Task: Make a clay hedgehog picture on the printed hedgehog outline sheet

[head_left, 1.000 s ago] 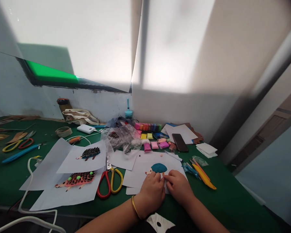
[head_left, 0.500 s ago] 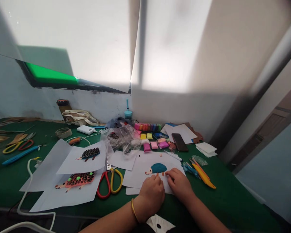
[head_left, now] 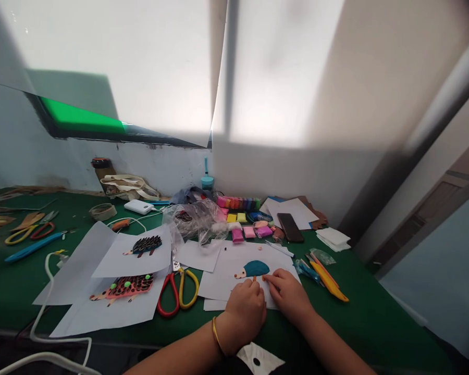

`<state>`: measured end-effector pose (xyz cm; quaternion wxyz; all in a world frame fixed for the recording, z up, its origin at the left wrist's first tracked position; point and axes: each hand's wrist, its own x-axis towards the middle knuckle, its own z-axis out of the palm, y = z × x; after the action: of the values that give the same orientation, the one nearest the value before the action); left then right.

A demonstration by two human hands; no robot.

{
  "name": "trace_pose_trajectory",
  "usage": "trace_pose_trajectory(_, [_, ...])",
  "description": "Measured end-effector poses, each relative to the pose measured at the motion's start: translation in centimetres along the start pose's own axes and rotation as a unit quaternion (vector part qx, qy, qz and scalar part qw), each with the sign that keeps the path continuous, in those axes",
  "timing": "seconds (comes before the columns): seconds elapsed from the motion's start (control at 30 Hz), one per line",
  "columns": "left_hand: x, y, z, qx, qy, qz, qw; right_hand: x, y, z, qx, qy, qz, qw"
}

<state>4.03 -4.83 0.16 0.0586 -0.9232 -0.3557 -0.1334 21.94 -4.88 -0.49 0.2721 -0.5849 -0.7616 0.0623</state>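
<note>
A clay hedgehog with a blue body (head_left: 257, 269) and pale face lies on a white sheet (head_left: 214, 281). Below its body are small brown clay legs (head_left: 254, 279). My left hand (head_left: 246, 304) rests closed on the sheet under the front leg, fingers curled; what they hold, if anything, is hidden. My right hand (head_left: 289, 292) is closed too, its fingertips together at the rear clay leg (head_left: 263, 278). Tiny clay bits lie on the sheet above the hedgehog.
To the left are red-and-yellow-handled scissors (head_left: 179, 291), a black-spined hedgehog picture (head_left: 145, 246) and a pink one (head_left: 127, 287). Clay packets (head_left: 250, 232) and a phone (head_left: 290, 227) lie behind. On the right sits a yellow craft knife (head_left: 330, 284). A white cable (head_left: 47, 297) runs along the left.
My right hand's fingertips have moved slightly left, onto the rear leg. My left hand has stayed nearly still. The view has shifted a little.
</note>
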Motion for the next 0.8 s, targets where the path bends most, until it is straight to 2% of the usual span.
trace_pose_trajectory(0.23, [0.16,0.01,0.00,-0.001,-0.010,-0.005,1.000,0.11,0.10,0.42,-0.055,-0.006,-0.012,0.998])
trace_pose_trajectory(0.5, [-0.46,0.04,-0.36,-0.022,-0.011,-0.013,1.000,-0.43,0.08,0.29,-0.042,0.023,-0.011,0.999])
trace_pose_trajectory(0.8, [-0.55,-0.13,-0.05,-0.025,0.004,-0.003,1.000,-0.56,-0.15,0.50,-0.083,0.005,-0.025,0.996])
